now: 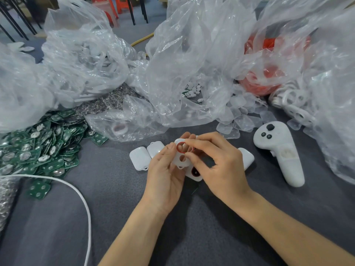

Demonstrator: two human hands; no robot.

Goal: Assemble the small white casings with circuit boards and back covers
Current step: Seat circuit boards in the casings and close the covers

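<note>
Head view is showing two bare hands working close together over a grey table point(119, 217). The left hand point(165, 169) is holding a white casing point(177, 160), with its thumb on the left edge and its fingers curling round behind. The casing is up off the table, right between both hands.

The casing is lying long-ways, pointing almost straight away from the person. Its small loop end is near the body and its other end is pointing at the bags point(192, 64). It has two round holes. A red ring point(181, 147) is sitting at the far hole. The right hand point(221, 166) is pinching that ring with its thumb and first finger, coming in from the right side. So I think the ring is being pushed in at the far end, with the left hand holding the casing steady.

Green boards point(38, 148) are lying in a big heap well off to the left, so the left hand is nearer to them, but it is busy. White shells point(139, 157) are lying on the table just beside the hands. A white controller point(278, 150) is lying to the right.
</note>
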